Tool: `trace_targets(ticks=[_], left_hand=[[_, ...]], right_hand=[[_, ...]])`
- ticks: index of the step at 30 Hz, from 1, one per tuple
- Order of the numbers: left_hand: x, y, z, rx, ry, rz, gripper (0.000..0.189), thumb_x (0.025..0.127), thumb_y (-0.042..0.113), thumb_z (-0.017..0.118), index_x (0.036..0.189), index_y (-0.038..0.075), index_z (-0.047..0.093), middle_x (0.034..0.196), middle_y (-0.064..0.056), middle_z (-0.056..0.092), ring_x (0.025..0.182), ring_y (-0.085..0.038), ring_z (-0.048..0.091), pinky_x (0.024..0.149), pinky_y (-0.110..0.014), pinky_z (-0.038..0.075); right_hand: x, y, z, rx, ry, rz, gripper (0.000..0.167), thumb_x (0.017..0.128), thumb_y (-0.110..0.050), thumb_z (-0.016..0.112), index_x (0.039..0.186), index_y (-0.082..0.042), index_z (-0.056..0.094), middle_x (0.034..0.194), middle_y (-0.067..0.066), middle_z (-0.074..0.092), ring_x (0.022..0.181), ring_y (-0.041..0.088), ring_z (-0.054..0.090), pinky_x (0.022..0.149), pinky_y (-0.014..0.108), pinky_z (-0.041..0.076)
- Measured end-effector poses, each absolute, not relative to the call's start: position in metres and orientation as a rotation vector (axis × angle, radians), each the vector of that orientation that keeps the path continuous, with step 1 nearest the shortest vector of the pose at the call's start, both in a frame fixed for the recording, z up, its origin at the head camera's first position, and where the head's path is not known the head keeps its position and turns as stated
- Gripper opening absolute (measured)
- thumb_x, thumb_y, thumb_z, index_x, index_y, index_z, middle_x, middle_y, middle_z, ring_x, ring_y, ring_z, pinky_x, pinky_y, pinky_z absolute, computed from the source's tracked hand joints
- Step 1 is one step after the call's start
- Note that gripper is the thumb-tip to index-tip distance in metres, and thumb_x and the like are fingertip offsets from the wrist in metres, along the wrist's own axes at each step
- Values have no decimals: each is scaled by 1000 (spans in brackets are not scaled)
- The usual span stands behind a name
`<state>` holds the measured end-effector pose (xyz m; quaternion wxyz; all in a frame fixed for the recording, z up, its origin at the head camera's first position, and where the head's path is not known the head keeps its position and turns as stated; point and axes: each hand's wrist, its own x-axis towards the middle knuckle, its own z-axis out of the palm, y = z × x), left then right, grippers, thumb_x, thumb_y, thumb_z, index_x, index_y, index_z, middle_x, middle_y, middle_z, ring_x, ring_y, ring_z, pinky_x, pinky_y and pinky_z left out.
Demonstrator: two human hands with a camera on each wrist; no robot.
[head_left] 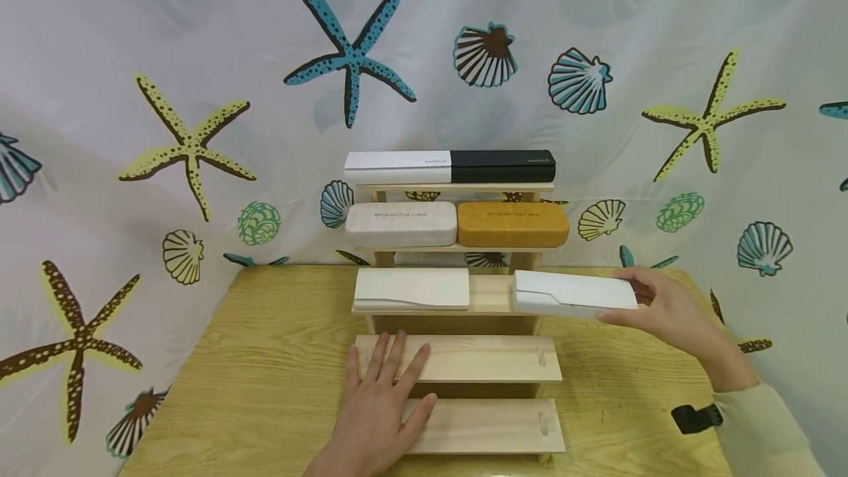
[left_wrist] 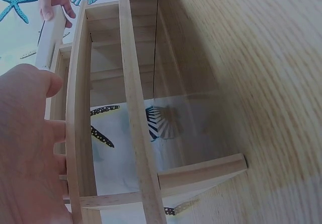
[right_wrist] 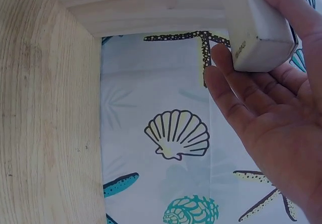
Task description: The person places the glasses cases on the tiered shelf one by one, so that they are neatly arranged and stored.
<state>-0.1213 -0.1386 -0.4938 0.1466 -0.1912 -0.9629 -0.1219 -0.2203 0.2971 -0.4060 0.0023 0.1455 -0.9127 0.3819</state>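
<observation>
A wooden tiered display rack [head_left: 486,363] stands on the table. My right hand [head_left: 669,311] grips a white glasses case [head_left: 570,291] by its right end, thumb on the near side. The case's left end is over the right part of the middle tier, and its right end sticks out past it. On the same tier, to the left, lies a cream glasses case [head_left: 411,287], with bare wood between the two. My left hand [head_left: 377,403] rests with spread fingers on the left part of the tier below. The left wrist view shows that hand [left_wrist: 30,138] at the rack's edge.
On the upper tiers sit a white box-shaped case [head_left: 397,166], a black case [head_left: 503,166], a pale grey case [head_left: 401,224] and an orange case [head_left: 513,224]. Wood-grain table [head_left: 278,344] surrounds the rack. Behind hangs a curtain [head_left: 424,109] with starfish and shells.
</observation>
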Motion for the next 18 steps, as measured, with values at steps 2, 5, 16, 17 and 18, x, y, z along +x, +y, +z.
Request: trace_targets(ticks=[2,5,16,17,18], left_hand=[[-121,-139,-494,-551,-2766,-344,62,107,52,51,161,23,46,169,-21,37,158,-44,31,118,-79,21],[-121,-139,-494,-552,-2757,-335,62,107,51,51,161,23,47,168,-21,37,158,-44,32,118,-79,21],[-122,-139,-494,-553,-2771,-345,62,107,51,52,162,23,46,168,-21,37,158,-44,31,118,-80,20],[-122,-139,-494,-552,-2775,-348,62,107,51,51,162,23,46,169,-21,37,158,-45,31,118,-80,20],[-122,-139,-494,-552,-2779,-351,62,107,51,51,162,23,45,169,-21,36,158,-45,31,118,-80,20]], right_hand=[[-222,294,-407,488,-2845,1205,68,90,-30,87,144,0,57,127,20,68,103,21,69,76,27,57],[-223,290,-407,511,-2827,1209,66,89,-28,87,142,-1,58,127,19,68,101,20,69,76,27,57],[-228,279,-404,550,-2807,1273,60,89,-27,88,138,-6,62,122,16,69,96,16,70,76,28,57],[-228,278,-404,555,-2803,1280,59,89,-27,88,137,-6,62,122,16,70,96,16,70,76,28,57],[-228,277,-404,559,-2800,1287,59,88,-26,88,137,-6,62,122,16,70,96,16,70,77,28,57]])
